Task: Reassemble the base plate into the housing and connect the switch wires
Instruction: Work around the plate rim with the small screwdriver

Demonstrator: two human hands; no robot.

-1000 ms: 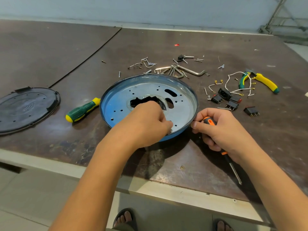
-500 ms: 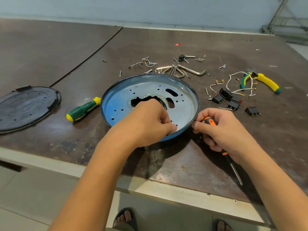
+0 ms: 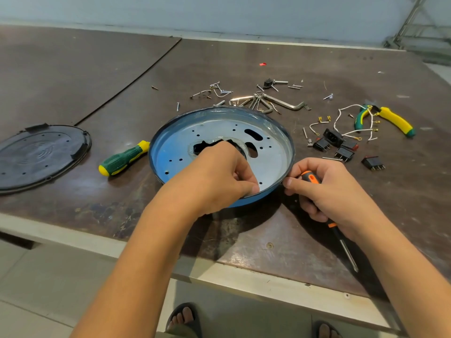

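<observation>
From my remote seat I see the blue housing (image 3: 153,152), a shallow round pan, sitting flat on the brown table (image 3: 268,230) near its front edge. The silver base plate (image 3: 273,162) lies inside it, holes and slots facing up, with a dark jagged opening at its middle.

My left hand (image 3: 219,176) is over the near part of the plate, fingers curled and thumb and forefinger tips pressed together just beside a small hole. I cannot tell whether anything sits between them.

My right hand (image 3: 329,193) is wrapped round an orange-and-black screwdriver (image 3: 310,178), shaft pointing back toward me, and its forefinger tip touches the housing's right rim.

The black switches (image 3: 344,152) and white wires (image 3: 341,115) lie loose on the table to the right of the housing, near the yellow-green pliers (image 3: 393,120). A green screwdriver (image 3: 123,158) lies just left of the housing, and a black round cover (image 3: 41,154) lies farther left.
</observation>
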